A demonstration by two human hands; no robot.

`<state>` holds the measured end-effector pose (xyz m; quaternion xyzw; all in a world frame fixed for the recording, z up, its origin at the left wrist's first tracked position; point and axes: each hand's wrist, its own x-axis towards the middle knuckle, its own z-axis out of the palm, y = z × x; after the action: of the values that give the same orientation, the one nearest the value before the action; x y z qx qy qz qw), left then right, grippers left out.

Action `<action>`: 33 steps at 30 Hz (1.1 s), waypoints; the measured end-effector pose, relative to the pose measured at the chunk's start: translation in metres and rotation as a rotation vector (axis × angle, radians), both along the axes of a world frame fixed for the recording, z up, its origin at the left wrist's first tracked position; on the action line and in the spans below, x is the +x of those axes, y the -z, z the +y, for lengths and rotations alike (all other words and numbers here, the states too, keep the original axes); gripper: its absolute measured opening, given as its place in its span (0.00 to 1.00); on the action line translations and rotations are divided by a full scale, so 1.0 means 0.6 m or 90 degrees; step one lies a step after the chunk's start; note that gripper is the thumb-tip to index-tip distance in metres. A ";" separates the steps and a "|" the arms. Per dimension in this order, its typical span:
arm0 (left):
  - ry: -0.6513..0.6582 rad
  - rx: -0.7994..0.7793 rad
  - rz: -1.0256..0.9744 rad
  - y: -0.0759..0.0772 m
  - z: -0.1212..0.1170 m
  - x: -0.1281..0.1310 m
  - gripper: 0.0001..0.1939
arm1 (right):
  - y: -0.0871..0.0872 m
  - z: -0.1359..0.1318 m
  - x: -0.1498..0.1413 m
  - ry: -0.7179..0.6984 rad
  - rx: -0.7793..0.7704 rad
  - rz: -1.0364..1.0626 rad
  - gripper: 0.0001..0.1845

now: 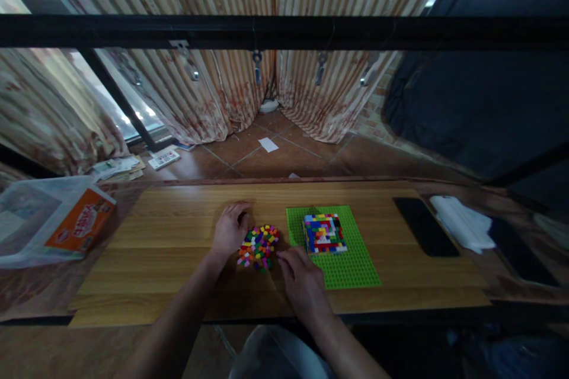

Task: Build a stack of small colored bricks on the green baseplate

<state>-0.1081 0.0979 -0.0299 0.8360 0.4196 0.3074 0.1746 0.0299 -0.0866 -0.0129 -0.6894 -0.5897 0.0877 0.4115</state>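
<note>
A loose pile of small coloured building bricks [260, 243] lies on the wooden table. At the pile's left edge rests my left hand [230, 228], its fingers curved and the thumb a little apart, with nothing visible in it. My right hand [303, 275] is just right of the pile, fingertips pressed together; whatever they may hold is too small to see. Beyond it sits a green baseplate [355, 260], its near left corner partly covered by that hand. A square, multicoloured brick build [324, 233] stands on the plate, with layered walls and a maze-like top.
The wooden table [169, 237] carries a black phone [425, 227] at the right, with a white cloth-like item [462, 223] beside it. At the far left stands a clear plastic bin [40, 207] with an orange label. A dark bar [284, 32] crosses above the table.
</note>
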 end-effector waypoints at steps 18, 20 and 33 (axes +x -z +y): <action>0.002 0.006 0.000 0.005 0.005 -0.002 0.13 | -0.065 -0.031 0.151 0.192 -0.021 0.033 0.15; 0.000 0.003 -0.002 0.007 0.005 -0.002 0.13 | -0.062 -0.024 0.151 0.200 -0.041 -0.010 0.16; 0.000 0.001 0.002 0.005 0.003 -0.001 0.13 | -0.054 -0.004 0.152 0.217 -0.058 -0.037 0.15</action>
<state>-0.1085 0.0996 -0.0327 0.8368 0.4196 0.3061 0.1733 0.1209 -0.0887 0.0194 -0.7995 -0.4711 0.0232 0.3719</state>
